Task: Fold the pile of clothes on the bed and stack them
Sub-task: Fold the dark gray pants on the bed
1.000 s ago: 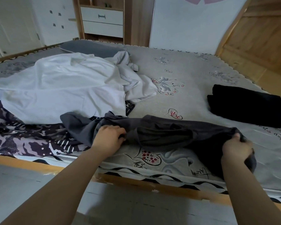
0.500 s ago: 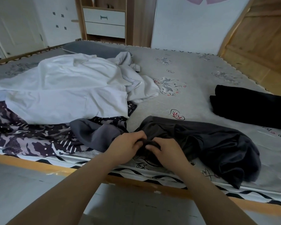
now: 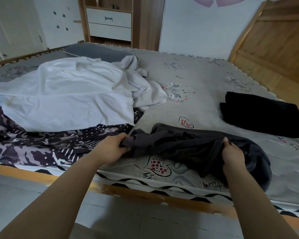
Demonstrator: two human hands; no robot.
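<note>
A crumpled dark grey garment (image 3: pixel 185 144) lies near the front edge of the bed (image 3: pixel 205 80). My left hand (image 3: pixel 110 149) grips its left end, and my right hand (image 3: pixel 233 152) grips a fold of it further right. Its right part hangs over the mattress edge. The unfolded pile sits to the left: a white garment (image 3: pixel 67 95) on top, a pale grey one (image 3: pixel 145 94) behind it and a dark patterned one (image 3: pixel 33 145) underneath. One folded black garment (image 3: pixel 262 114) rests on the right side of the bed.
A wooden headboard (image 3: pixel 274 40) rises at the right. Beyond the bed stand a wooden cabinet with white drawers (image 3: pixel 109 23) and a white wall. The bed's wooden frame (image 3: pixel 145 194) runs along the front, with grey floor (image 3: pixel 16 195) below.
Half a second ago my hands were together at the garment's middle. They have moved apart, the left to its left end and the right to a fold further right, spreading the cloth.
</note>
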